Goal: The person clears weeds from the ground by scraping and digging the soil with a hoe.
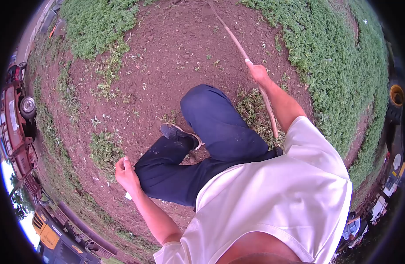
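My right hand (257, 73) is wrapped round the wooden handle of a hoe (231, 36). The handle slants from the soil at the top of the view, where the blade is small and soil-coloured, back to its end beside my right thigh. My left hand (127, 176) is beside my left knee with its fingers curled in and the thumb on top. What it holds, if anything, is hidden. A small white thing (128, 196) shows at the left wrist. Near that hand a clump of pulled-looking weeds (106, 149) lies on the brown soil (163, 57).
Low green crop grows at the upper left (99, 26) and along the right (330, 66). Another weed heap (255, 110) lies beside my bent right leg (215, 119). A wheeled red machine (15, 123) stands at the far left, a yellow and black machine (48, 233) at the lower left.
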Demonstrator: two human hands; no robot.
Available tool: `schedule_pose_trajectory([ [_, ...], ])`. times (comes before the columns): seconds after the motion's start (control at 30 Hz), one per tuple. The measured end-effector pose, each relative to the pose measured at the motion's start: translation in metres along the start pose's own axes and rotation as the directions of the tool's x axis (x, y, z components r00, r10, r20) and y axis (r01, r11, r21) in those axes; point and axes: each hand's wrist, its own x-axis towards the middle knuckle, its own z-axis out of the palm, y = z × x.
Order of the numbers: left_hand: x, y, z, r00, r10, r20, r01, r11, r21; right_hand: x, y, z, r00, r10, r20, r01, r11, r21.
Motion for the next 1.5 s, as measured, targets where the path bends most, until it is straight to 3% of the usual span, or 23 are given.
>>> schedule_pose_trajectory([
  [0.1,-0.004,0.0,-0.001,1.0,0.008,-0.019,-0.008,1.0,-0.014,-0.062,0.077,-0.011,0.998,-0.069,0.006,0.069,0.989,-0.129],
  [0.23,-0.003,-0.002,0.0,1.0,-0.016,-0.005,0.016,0.999,-0.048,-0.176,0.17,-0.029,0.991,0.124,0.05,-0.095,0.918,-0.386],
  [0.3,-0.001,-0.007,0.0,1.0,-0.011,-0.006,0.01,0.999,-0.051,-0.228,0.193,-0.037,0.98,0.192,0.051,-0.151,0.886,-0.438],
  [0.43,-0.001,-0.006,-0.003,1.0,-0.015,-0.004,0.015,1.0,-0.008,-0.237,0.211,-0.029,0.985,0.175,0.004,-0.147,0.841,-0.52],
  [0.67,-0.007,-0.007,-0.005,0.999,-0.02,-0.044,0.018,0.999,-0.04,-0.088,0.084,0.038,0.993,-0.011,0.121,0.068,0.876,-0.478],
  [0.77,-0.007,-0.011,-0.008,0.998,-0.048,-0.045,0.048,0.999,-0.014,-0.034,-0.016,0.09,0.982,-0.16,0.101,0.188,0.88,-0.436],
  [0.87,-0.006,-0.015,-0.01,0.999,-0.031,-0.039,0.03,1.0,-0.004,-0.011,-0.08,0.116,0.977,-0.173,0.125,0.21,0.884,-0.418],
  [0.93,-0.007,-0.015,-0.013,0.998,-0.042,-0.048,0.042,0.999,-0.002,-0.016,-0.098,0.113,0.976,-0.072,0.205,0.134,0.942,-0.308],
  [1.03,-0.007,-0.018,-0.01,0.997,-0.056,-0.061,0.054,0.998,-0.031,-0.02,-0.048,0.092,0.981,-0.161,0.109,0.191,0.895,-0.402],
  [1.13,-0.008,-0.023,-0.014,0.997,-0.053,-0.058,0.05,0.997,-0.053,-0.067,0.045,0.035,0.992,-0.056,0.111,0.097,0.909,-0.406],
  [1.17,-0.007,-0.024,-0.015,0.998,-0.039,-0.054,0.036,0.998,-0.058,-0.094,0.084,0.014,0.994,-0.088,0.06,0.105,0.903,-0.416],
  [1.23,-0.007,-0.027,-0.013,0.998,-0.054,-0.045,0.049,0.995,-0.086,-0.138,0.172,-0.024,0.999,-0.045,0.004,0.042,0.895,-0.443],
  [1.27,-0.007,-0.024,-0.013,0.998,-0.036,-0.05,0.032,0.996,-0.089,-0.159,0.21,-0.041,0.993,0.119,-0.004,-0.112,0.917,-0.384],
  [1.37,-0.01,-0.016,-0.013,0.998,-0.011,-0.058,0.005,0.994,-0.111,-0.245,0.235,-0.071,0.982,0.15,-0.116,-0.185,0.898,-0.398],
  [1.5,-0.012,-0.013,-0.013,0.999,0.004,-0.042,-0.007,0.996,-0.089,-0.248,0.24,-0.063,0.985,0.096,-0.142,-0.144,0.91,-0.389],
])
